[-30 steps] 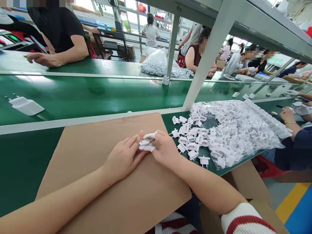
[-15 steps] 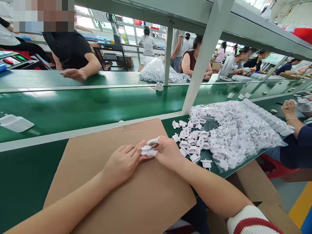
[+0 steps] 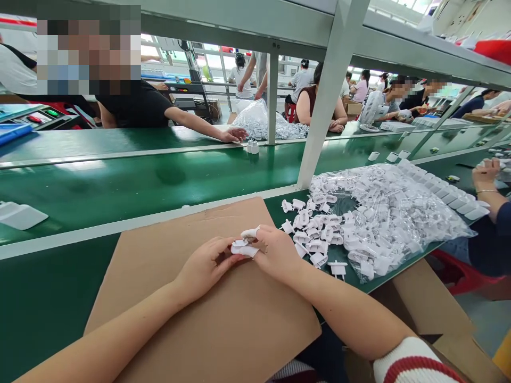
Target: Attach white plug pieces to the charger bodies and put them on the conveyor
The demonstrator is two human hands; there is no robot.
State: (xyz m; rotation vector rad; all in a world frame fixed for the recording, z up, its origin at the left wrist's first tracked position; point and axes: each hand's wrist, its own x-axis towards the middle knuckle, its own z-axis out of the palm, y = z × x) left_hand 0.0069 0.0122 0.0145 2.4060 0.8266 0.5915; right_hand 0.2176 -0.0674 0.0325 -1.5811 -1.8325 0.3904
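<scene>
Between my hands is a small white plastic plug part (image 3: 238,244), held a little above a brown cardboard sheet (image 3: 191,319). My left hand (image 3: 207,266) pinches its left side with thumb and fingertips. On its right side, my right hand (image 3: 277,247) grips it with thumb and index finger, both wrapped in white covers. My fingers hide some of the part, so its exact shape is hard to make out. Just right of my right hand lie many loose white plug parts (image 3: 317,246) with pins.
A clear plastic bag (image 3: 383,213) full of white parts spreads on the right, beside rows of white housings (image 3: 451,191). A metal post (image 3: 325,101) rises beyond the cardboard. Across the green conveyor (image 3: 120,186) a co-worker's hand (image 3: 233,135) reaches near small white blocks (image 3: 253,147).
My left fingers have shifted from lying flat together to a more arched pinch on the part. Across the belt, the co-worker's arm has stretched right toward the white blocks.
</scene>
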